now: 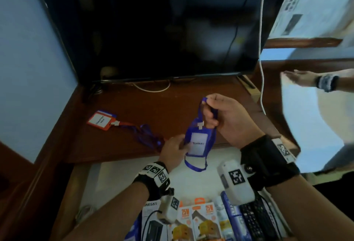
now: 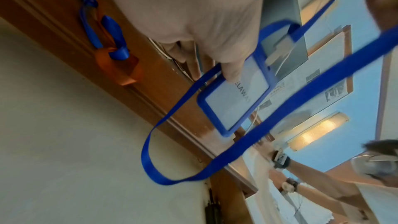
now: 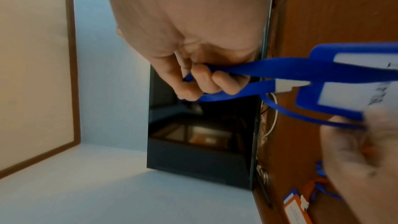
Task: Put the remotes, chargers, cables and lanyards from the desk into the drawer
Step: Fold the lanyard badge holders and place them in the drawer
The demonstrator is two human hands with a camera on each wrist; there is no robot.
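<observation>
A person's two hands hold a blue lanyard badge holder [image 1: 198, 143] in the air above the near edge of the wooden desk [image 1: 134, 106], over the open drawer [image 1: 107, 175]. The left hand [image 1: 173, 149] pinches the left edge of the badge frame, thumb on its clear face, while the right hand [image 1: 223, 115] has its fingers curled round the gathered blue strap [image 2: 215, 159] above the white clip; a loop of strap hangs slack below the card.

The piece looks light, judging from the pictures: a stiff plastic frame on a soft, limp ribbon that will trail and snag unless bunched, so the frame edge and the gathered strap seem the sensible holds. The card reads "ELAWA", its first letter hidden by the thumb.

A second lanyard with an orange badge holder [image 1: 100, 121] lies on the desk to the left, its writing too blurred to read. In the drawer's near end sit charger boxes [image 1: 199, 219], one marked "NESAM" in part, others showing "25", beside a black remote [image 1: 254, 219]. A dark television [image 1: 153, 26] stands at the far side.
</observation>
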